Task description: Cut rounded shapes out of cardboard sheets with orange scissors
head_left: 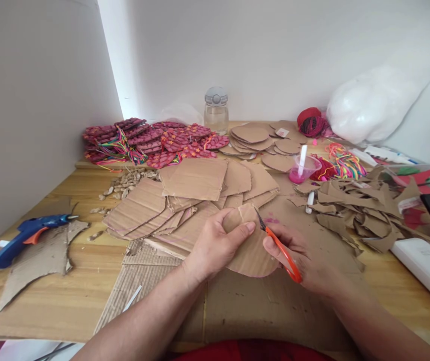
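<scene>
My left hand [217,240] grips a rounded cardboard piece [254,253], its thumb lying across the upper face. In my right hand [293,250] is a pair of scissors [284,253] with orange handles. Their dark blades meet the top right edge of the cardboard; how far they are parted is hard to make out. Behind my hands rises a loose pile of cut cardboard pieces [196,178], some with angular corners. A large cardboard sheet [252,311] lies beneath my hands.
A blue glue gun [30,235] rests on a cardboard scrap at left. Cardboard offcuts [358,210] heap up at right, near a white power bank [425,271]. Further back are round cardboard discs [250,134], patterned fabric pieces [177,140], a lidded jar [216,113] and a plastic cup [303,168].
</scene>
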Tool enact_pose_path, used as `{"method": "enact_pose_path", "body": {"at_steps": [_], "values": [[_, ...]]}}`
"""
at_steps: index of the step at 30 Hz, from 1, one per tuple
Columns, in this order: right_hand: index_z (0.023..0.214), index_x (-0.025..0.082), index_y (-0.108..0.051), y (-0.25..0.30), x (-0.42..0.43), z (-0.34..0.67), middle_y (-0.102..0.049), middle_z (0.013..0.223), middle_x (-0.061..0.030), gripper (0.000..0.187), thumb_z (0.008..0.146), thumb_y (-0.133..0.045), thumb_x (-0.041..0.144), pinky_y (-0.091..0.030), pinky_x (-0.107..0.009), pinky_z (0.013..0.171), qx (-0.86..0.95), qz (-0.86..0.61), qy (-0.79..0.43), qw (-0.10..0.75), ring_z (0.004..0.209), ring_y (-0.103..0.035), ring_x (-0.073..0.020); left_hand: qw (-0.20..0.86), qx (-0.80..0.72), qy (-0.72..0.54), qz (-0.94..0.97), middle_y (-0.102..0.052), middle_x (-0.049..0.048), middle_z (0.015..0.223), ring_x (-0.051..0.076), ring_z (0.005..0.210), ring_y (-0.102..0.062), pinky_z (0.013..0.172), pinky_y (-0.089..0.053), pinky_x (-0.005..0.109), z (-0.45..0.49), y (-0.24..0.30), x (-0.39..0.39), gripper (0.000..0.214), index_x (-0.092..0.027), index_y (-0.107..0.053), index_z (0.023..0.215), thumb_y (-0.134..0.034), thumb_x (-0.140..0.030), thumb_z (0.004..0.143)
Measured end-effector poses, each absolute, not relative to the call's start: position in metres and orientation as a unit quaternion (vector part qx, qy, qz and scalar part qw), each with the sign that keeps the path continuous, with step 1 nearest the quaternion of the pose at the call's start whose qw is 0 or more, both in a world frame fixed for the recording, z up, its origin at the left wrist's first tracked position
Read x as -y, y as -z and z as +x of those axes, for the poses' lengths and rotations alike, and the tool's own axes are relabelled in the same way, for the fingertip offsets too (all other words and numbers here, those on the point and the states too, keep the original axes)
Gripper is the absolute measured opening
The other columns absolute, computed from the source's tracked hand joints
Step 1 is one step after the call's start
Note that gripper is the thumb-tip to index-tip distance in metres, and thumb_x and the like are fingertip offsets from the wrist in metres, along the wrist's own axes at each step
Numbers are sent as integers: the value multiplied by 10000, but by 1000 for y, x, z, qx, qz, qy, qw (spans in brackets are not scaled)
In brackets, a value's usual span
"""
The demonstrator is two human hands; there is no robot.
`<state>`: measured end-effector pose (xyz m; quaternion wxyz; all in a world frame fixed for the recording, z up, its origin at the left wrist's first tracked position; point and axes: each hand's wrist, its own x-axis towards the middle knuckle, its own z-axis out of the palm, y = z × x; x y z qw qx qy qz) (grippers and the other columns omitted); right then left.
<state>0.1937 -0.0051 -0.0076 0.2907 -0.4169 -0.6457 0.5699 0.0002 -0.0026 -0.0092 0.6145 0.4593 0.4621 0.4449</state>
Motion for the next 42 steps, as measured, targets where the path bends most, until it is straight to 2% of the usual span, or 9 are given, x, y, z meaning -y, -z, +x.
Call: {"method": "enact_pose_path", "body": {"at_steps": [4, 11, 22, 34, 42], "values": [[724, 217, -472, 8, 5, 194, -354, 665, 54, 378, 925, -598, 512, -278, -257, 514, 641, -415, -576, 292, 575, -314, -119, 624, -454, -444, 455, -675, 33, 849, 156, 723, -594, 637, -453, 253, 0, 9, 3, 326, -173, -677, 965, -740, -450, 806], [660, 219, -427, 7, 5, 194, -337, 639, 56, 445, 867, -661, 537, -302, -253, 506, 617, -438, -584, 294, 564, -331, -115, 614, -461, -449, 457, -679, 17, 800, 151, 683, -597, 615, -442, 248, 1, 5, 3, 307, -170, -679, 937, -746, -435, 797], [703, 213, -468, 13, 5, 199, -368, 675, 41, 402, 892, -630, 529, -340, -241, 521, 582, -428, -625, 294, 602, -360, -120, 591, -463, -427, 504, -674, 5, 790, 129, 680, -573, 586, -413, 229, -5, 4, 0, 289, -170, -679, 943, -733, -426, 822], [683, 208, -456, 1, 5, 199, -321, 585, 74, 395, 907, -630, 484, -196, -242, 441, 607, -434, -612, 264, 500, -257, -90, 586, -467, -403, 525, -704, 43, 909, 180, 799, -627, 686, -462, 269, -9, 0, -1, 337, -168, -676, 1012, -723, -441, 821], [663, 210, -422, -6, 4, 200, -331, 566, 76, 404, 925, -608, 454, -209, -240, 454, 639, -448, -578, 237, 502, -276, -88, 596, -465, -378, 534, -700, 45, 916, 178, 795, -620, 695, -475, 276, -14, -6, -2, 352, -156, -675, 1022, -719, -442, 822]]}}
